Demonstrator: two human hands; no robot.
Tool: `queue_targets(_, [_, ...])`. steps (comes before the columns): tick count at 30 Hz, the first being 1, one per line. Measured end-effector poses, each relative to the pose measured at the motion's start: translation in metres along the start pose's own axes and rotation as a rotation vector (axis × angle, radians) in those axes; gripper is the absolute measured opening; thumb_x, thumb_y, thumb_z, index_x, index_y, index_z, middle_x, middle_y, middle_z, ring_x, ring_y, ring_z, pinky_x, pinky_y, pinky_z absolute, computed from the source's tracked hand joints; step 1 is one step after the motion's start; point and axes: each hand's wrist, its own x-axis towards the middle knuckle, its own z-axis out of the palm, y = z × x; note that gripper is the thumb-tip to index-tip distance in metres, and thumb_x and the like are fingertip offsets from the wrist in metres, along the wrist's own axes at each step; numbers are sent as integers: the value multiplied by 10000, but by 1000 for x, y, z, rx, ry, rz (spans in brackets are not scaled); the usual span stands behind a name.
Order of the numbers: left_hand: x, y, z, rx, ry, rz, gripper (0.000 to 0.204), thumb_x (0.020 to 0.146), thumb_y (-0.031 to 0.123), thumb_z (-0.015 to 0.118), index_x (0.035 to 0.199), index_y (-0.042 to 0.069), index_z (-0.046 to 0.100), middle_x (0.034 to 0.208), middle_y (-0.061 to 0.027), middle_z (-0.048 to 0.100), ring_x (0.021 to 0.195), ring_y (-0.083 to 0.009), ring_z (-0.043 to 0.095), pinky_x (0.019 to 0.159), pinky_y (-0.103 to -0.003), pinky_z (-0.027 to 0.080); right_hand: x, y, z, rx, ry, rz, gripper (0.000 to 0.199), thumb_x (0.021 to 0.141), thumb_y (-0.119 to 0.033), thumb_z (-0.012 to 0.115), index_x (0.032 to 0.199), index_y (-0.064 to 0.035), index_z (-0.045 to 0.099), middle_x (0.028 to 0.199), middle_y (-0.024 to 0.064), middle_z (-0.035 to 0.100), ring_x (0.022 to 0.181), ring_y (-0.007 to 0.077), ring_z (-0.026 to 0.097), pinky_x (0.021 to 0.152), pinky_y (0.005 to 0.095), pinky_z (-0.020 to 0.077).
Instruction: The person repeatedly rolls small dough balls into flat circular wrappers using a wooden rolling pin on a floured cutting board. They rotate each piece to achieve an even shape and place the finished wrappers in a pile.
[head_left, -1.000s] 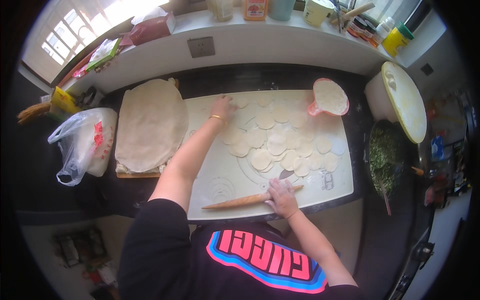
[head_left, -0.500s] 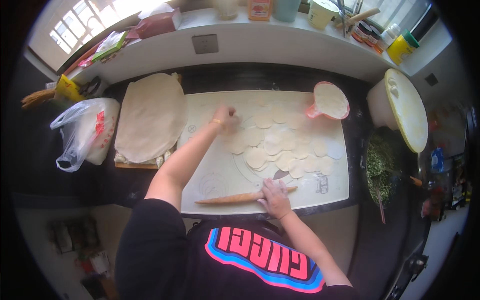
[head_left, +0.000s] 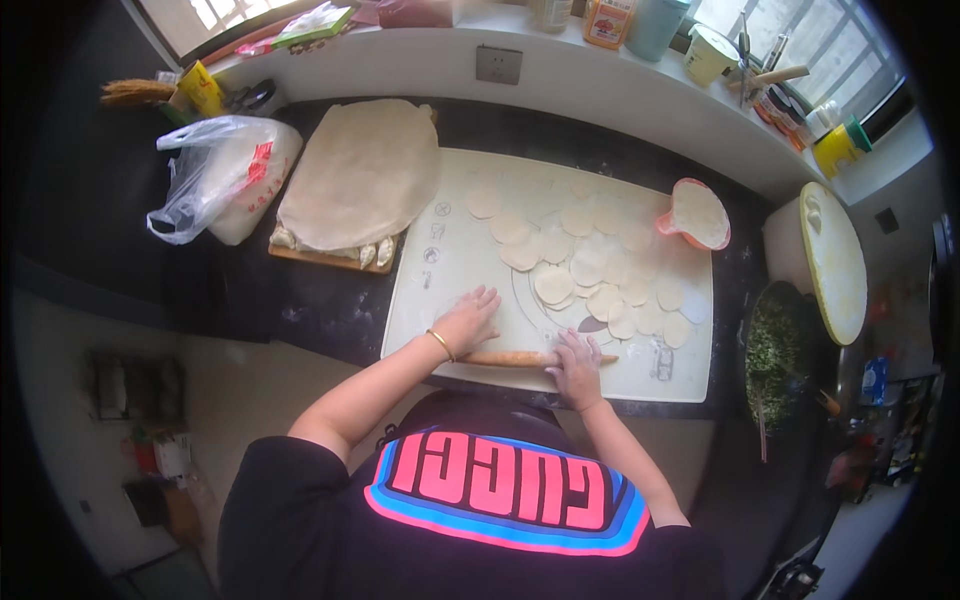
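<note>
A tapered wooden rolling pin (head_left: 510,358) lies along the near edge of the white mat (head_left: 420,310). My right hand (head_left: 577,372) rests over the pin toward its right end, fingers bent across it. At the pin's left end is my left hand (head_left: 473,320), palm down, fingers stretched forward; the heel of this hand hides that end. Whether the left palm presses on the wood cannot be seen. Thin round dough wrappers (head_left: 553,284) overlap in a loose spread on the mat beyond both hands. One wrapper (head_left: 484,201) sits at the spread's far left.
Left of the mat, a dough-coloured sheet (head_left: 365,180) covers dumplings on a wooden board (head_left: 335,262). A plastic bag (head_left: 235,180) stands beside it. At right are a pink scoop of flour (head_left: 698,214), a lidded pot (head_left: 835,265) and a pan of chopped greens (head_left: 770,345).
My left hand has come back from the far left of the wrappers to the rolling pin. A wrapper now lies there. The right hand stays on the pin; the whole view has shifted.
</note>
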Motion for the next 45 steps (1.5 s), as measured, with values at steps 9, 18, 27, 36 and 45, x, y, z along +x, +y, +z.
queue_targets(9, [-24,12,18,105,-90,14,718,901,428,444,1383,-50,211,1467,-257,132,1361,-393,155,1102,-458,178,5,-2,-1,-3,-41,5,438,681,-212,721,1045,-88,510,1267,96,477,1254,272,400,1046,495,210])
queue_targets(18, [-27,16,34,-14,-98,87,803,885,506,442,1379,-78,199,1458,-270,149,1365,-378,152,1106,-443,172,-17,6,-19,-4,-66,27,391,690,-203,718,1013,-89,530,1290,97,476,1277,267,380,1064,495,181])
queue_targets(27, [-69,20,16,187,142,-285,778,864,404,519,1412,-23,170,1491,-215,93,1380,-358,116,1105,-478,133,28,-13,-8,2,-124,28,362,718,-233,701,999,-93,521,1319,98,453,1299,272,351,1071,517,164])
queue_targets(36, [-11,-30,25,267,438,-453,729,879,383,478,1431,26,163,1508,-160,88,1391,-320,90,1100,-519,75,95,-19,10,-240,-143,73,669,820,-386,583,1343,-41,350,1478,171,189,1376,319,164,1064,583,112])
queue_targets(45, [-4,-24,9,228,357,-392,694,895,356,433,1428,8,156,1502,-193,81,1385,-368,75,1089,-546,70,85,-27,3,-227,-238,187,745,829,-430,557,1387,-23,279,1497,164,132,1385,332,115,1076,574,71])
